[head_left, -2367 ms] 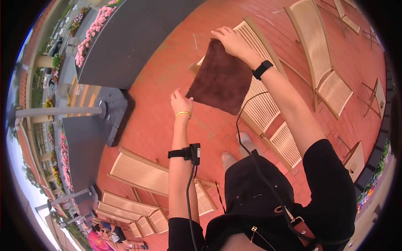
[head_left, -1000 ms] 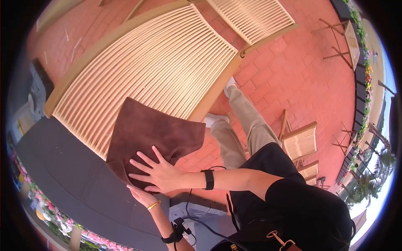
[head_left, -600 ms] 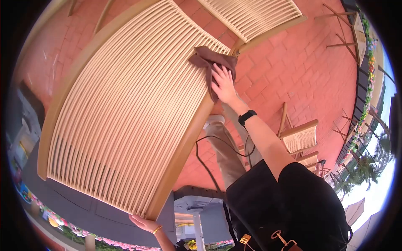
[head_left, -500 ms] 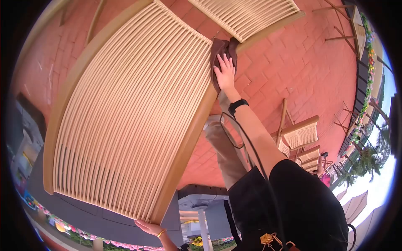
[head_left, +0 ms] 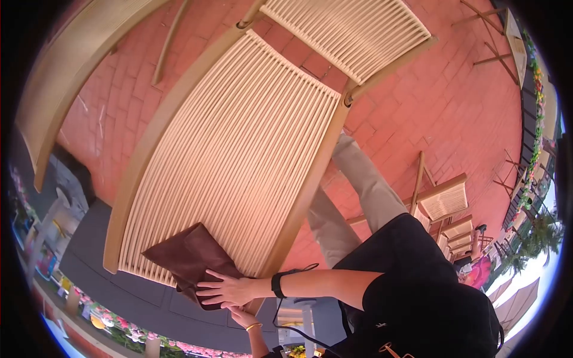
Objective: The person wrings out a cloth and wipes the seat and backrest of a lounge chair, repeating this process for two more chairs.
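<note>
A wooden chair (head_left: 239, 161) with pale parallel cords strung across its long, curved panel fills the middle of the head view. On the panel's lower end lies a folded dark brown cloth (head_left: 191, 250), partly hanging over the edge. My right hand (head_left: 227, 289), with a black band on the wrist, rests on this cloth, fingers spread and palm down. Just below it, my left hand (head_left: 243, 317), with a yellow bracelet, holds the chair's end by the frame corner. Its fingertips are partly hidden by the cloth and my right hand.
A shorter corded panel (head_left: 349, 33) joins the chair at the top. Another wooden chair (head_left: 77, 77) stands at the upper left. More corded chairs (head_left: 444, 203) stand at the right on red paving (head_left: 412, 113). A dark grey surface (head_left: 155, 298) lies beyond the chair's lower end.
My right hand and the cloth have moved from the panel's upper right corner down to its lower end. My left hand stays at the frame's lower corner. The view has shifted slightly.
</note>
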The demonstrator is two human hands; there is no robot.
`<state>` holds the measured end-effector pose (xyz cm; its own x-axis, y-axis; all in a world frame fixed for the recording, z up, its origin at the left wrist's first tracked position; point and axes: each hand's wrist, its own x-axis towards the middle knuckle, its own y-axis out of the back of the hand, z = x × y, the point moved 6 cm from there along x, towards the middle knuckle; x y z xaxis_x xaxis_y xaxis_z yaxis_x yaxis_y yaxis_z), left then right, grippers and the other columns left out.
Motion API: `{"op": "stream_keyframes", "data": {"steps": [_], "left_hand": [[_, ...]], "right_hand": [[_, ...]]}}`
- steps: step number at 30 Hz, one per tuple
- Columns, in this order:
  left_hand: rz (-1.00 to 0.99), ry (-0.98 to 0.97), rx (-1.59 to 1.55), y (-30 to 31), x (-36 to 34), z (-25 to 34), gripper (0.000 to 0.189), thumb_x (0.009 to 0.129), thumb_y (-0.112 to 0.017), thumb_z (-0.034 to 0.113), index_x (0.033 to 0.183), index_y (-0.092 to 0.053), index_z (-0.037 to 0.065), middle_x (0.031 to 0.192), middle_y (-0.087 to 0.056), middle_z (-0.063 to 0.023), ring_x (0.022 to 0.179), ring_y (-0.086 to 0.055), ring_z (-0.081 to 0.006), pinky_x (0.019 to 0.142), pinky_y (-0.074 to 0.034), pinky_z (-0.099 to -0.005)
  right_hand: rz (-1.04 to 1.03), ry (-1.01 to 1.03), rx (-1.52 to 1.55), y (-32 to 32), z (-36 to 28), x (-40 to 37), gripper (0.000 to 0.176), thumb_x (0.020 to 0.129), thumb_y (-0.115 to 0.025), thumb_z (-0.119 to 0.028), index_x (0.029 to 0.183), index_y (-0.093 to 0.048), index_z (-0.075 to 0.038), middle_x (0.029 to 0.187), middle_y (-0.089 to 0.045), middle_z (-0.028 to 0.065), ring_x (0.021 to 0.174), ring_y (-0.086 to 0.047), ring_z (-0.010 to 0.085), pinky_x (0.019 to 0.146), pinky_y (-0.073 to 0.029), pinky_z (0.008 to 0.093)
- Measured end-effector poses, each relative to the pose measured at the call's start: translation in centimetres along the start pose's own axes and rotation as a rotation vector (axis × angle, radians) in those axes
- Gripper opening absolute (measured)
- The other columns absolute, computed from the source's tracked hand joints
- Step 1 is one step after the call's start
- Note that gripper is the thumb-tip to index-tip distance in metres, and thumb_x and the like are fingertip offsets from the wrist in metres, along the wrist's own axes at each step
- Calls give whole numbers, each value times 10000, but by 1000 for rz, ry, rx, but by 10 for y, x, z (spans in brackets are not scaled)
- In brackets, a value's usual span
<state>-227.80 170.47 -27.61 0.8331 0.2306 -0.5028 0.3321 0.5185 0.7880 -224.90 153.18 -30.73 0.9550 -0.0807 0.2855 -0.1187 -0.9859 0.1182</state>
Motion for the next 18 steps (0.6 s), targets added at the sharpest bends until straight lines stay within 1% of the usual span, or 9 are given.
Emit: {"op": "stream_keyframes", "data": {"steps": [2, 4, 5, 6, 8, 10, 13, 15, 18], "left_hand": [[92, -37, 308, 2, -3, 7, 688, 928, -290, 482, 1078, -483, -161, 973, -582, -240, 858, -569, -297, 759, -459, -381], [42, 26, 264, 1, -7, 13, 686, 928, -293, 482, 1095, -474, -159, 980, -577, -247, 860, -561, -295, 758, -452, -378], [42, 30, 206, -2, -10, 15, 690, 927, -295, 487, 1091, -476, -159, 982, -575, -248, 863, -560, -295, 758, -451, -377], [42, 30, 152, -3, -11, 16, 694, 925, -297, 491, 1087, -478, -159, 984, -573, -250, 866, -559, -295, 759, -451, -376], [98, 43, 192, 1, -12, 10, 694, 923, -302, 494, 1084, -480, -157, 985, -574, -242, 861, -559, -293, 754, -453, -374], [154, 53, 236, 5, -10, 9, 694, 921, -307, 497, 1080, -483, -155, 985, -575, -234, 857, -559, -290, 749, -454, -372], [64, 186, 198, 3, -12, 3, 730, 902, -307, 537, 1286, -347, -83, 1141, -489, -238, 978, -517, -298, 815, -440, -381], [129, 28, 192, 5, -12, 8, 661, 920, -328, 473, 1038, -511, -151, 962, -579, -247, 834, -564, -287, 731, -456, -380], [129, 24, 282, 6, -10, 6, 648, 921, -320, 462, 1016, -533, -142, 939, -587, -253, 824, -571, -289, 721, -457, -387]], "right_hand": [[-56, 85, -16, 17, 33, -23, 518, 846, -483, -379, 1319, -376, -200, 1428, -241, 28, 1344, -139, 235, 1076, -146, 509], [-81, -158, 75, 66, 89, -46, 507, 855, -477, -367, 1318, -378, -184, 1397, -301, 43, 1309, -234, 255, 980, -366, 436], [-85, -285, -96, 101, 115, -59, 466, 858, -477, -373, 1271, -435, -160, 1326, -390, 58, 1236, -339, 277, 816, -484, 367], [-30, -366, -252, 131, 146, -74, 435, 854, -480, -396, 1201, -495, -135, 1261, -442, 67, 1187, -373, 283, 869, -429, 435], [46, -594, -576, 198, 210, -107, 495, 857, -447, -453, 1173, -495, -76, 1282, -412, 112, 1227, -326, 297, 1018, -170, 562], [191, -903, -748, 264, 275, -147, 516, 876, -411, -448, 1208, -465, -56, 1402, -266, 125, 1315, -181, 313, 1035, -107, 568], [506, -1098, -857, 329, 344, -195, 528, 888, -354, -444, 1302, -381, -117, 1456, -158, 103, 1345, -114, 288, 1059, -73, 532], [557, -1246, -882, 339, 354, -199, 531, 895, -325, -429, 1330, -342, -125, 1455, -158, 109, 1339, -113, 321, 1052, -79, 549], [499, -1361, -870, 313, 337, -181, 547, 898, -307, -422, 1335, -324, -94, 1448, -135, 167, 1320, -96, 411, 1019, -94, 606]]}}
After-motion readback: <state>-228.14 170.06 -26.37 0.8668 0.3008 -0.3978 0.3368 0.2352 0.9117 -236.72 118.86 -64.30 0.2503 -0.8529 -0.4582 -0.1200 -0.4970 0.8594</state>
